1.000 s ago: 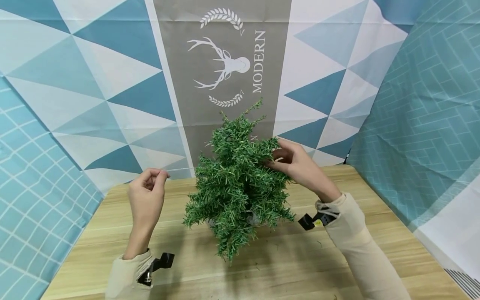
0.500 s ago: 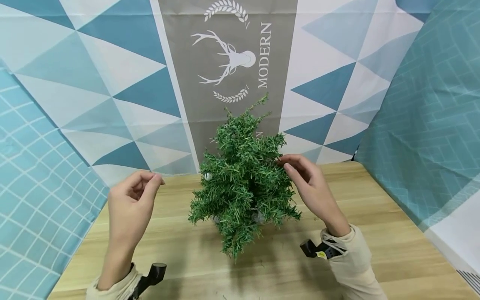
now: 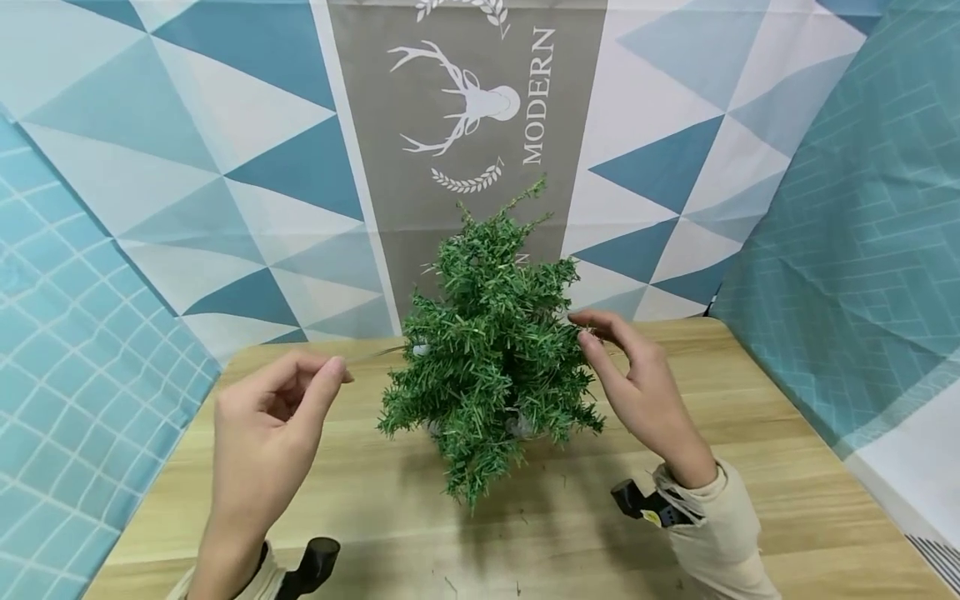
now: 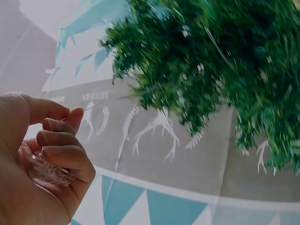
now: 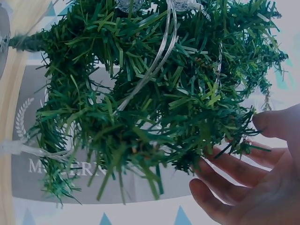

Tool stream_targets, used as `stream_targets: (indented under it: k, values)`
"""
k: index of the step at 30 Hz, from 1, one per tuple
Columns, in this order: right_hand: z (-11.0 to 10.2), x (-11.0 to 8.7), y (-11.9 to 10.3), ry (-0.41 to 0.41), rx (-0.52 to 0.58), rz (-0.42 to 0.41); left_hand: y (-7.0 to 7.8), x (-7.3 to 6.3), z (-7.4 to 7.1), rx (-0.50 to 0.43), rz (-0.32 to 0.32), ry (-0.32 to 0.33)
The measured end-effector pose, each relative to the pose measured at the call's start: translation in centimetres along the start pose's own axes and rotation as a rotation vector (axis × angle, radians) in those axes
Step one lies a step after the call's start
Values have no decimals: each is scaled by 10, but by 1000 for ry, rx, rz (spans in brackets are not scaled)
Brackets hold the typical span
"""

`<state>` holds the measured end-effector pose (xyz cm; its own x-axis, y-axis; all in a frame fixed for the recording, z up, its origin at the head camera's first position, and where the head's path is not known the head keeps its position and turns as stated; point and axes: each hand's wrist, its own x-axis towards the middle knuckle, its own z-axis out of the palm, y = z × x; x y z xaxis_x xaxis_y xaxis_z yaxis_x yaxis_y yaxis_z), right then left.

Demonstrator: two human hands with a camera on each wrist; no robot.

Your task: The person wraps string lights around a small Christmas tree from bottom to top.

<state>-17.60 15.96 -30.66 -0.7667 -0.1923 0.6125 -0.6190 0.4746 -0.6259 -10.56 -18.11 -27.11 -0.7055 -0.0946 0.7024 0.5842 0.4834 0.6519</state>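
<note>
A small artificial Christmas tree (image 3: 487, 358) stands upright at the middle of the table. Off its left side, my left hand (image 3: 277, 425) pinches a thin clear string-light wire (image 3: 378, 354) between thumb and forefinger. The wire runs taut into the branches. Small clear pieces (image 4: 51, 171) lie in the same palm under the other curled fingers. On the tree's right side, the thumb and spread, slightly bent fingers of my right hand (image 3: 652, 392) reach the branch tips. The right wrist view shows doubled clear wires (image 5: 161, 54) and clear bulbs (image 5: 129, 5) among the needles.
The wood-grain table (image 3: 360, 533) carries a few fallen needles near its front. Behind it hangs a patterned cloth (image 3: 660, 142) with a deer print, and blue tile-pattern cloths (image 3: 67, 350) close in both sides.
The right hand has drawn back from the branches and its fingers have spread. The left hand has shifted left and nearer, still pinching the wire. The tree sits slightly farther right in view.
</note>
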Motion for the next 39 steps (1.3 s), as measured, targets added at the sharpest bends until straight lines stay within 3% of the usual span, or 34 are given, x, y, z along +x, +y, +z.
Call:
stream_targets:
  k: [5, 8, 12, 15, 18, 21, 25, 28, 33, 36, 39]
  values:
    - [0, 0, -7, 102, -102, -115, 15, -2, -1, -88, -22, -113]
    - [2, 0, -18, 207, -143, -222, 22, -6, 1, -146, -25, -198]
    - [5, -2, -40, 341, -106, -388, 28, -12, 7, -218, -22, -298]
    - [11, -5, -57, 367, -32, -532, 31, -14, 12, -261, -15, -358]
    - [18, -11, -71, 308, 55, -674, 33, -15, 17, -288, -2, -397]
    - [25, -19, -82, 174, 130, -764, 37, -18, 24, -296, 23, -414]
    - [32, -28, -93, -26, 181, -748, 42, -24, 32, -312, 53, -416]
    - [37, -33, -98, -113, 177, -712, 45, -27, 39, -321, 80, -387]
    - [45, -39, -100, -139, 132, -720, 49, -33, 50, -406, 63, -332]
    - [50, -41, -101, -92, 112, -752, 52, -36, 56, -469, 7, -322]
    - [52, -41, -103, -46, 127, -765, 53, -38, 58, -464, -31, -315]
